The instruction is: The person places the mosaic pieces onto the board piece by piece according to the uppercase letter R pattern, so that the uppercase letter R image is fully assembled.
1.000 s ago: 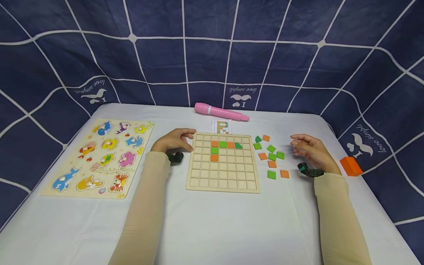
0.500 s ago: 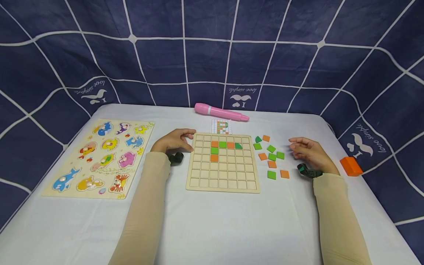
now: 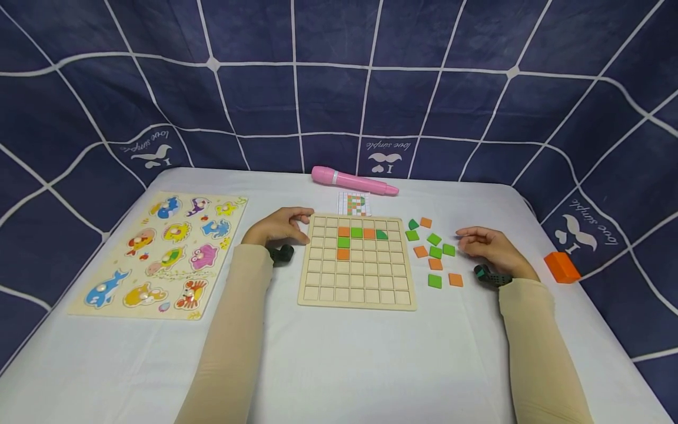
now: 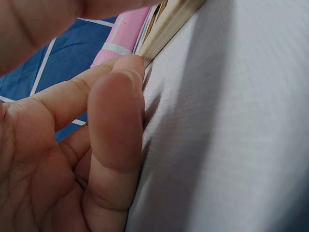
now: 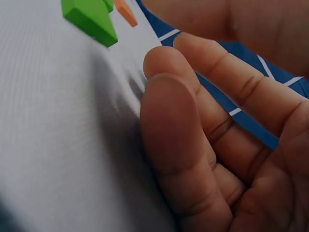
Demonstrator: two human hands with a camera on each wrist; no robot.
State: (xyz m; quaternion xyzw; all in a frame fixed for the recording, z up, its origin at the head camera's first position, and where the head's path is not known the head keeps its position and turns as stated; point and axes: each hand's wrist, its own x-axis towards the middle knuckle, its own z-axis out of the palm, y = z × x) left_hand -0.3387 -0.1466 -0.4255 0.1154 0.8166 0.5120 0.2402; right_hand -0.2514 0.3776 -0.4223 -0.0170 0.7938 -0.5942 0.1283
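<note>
A wooden grid board (image 3: 357,282) lies mid-table, bearing orange and green square tiles and a dark green quarter-round tile (image 3: 382,235) in its upper rows. My left hand (image 3: 278,227) is at the board's upper left, its fingertips touching the edge by the corner; in the left wrist view the fingers (image 4: 116,121) are loosely bent. Right of the board lie loose tiles, among them a green square tile (image 3: 448,250) and an orange square tile (image 3: 455,280). My right hand (image 3: 489,247) is just right of them, relaxed and holding nothing; a green tile (image 5: 89,19) shows beyond its fingers.
A small pattern card (image 3: 354,204) lies behind the board, with a pink microphone-shaped pen (image 3: 355,180) beyond it. At the left is a sea-animal peg puzzle (image 3: 159,253). An orange block (image 3: 562,267) stands by the right table edge. A dark blue curtain (image 3: 339,88) surrounds the table.
My right hand has moved slightly left and nearer the loose tiles. My left hand stays at the board's edge, and the tiles have not moved.
</note>
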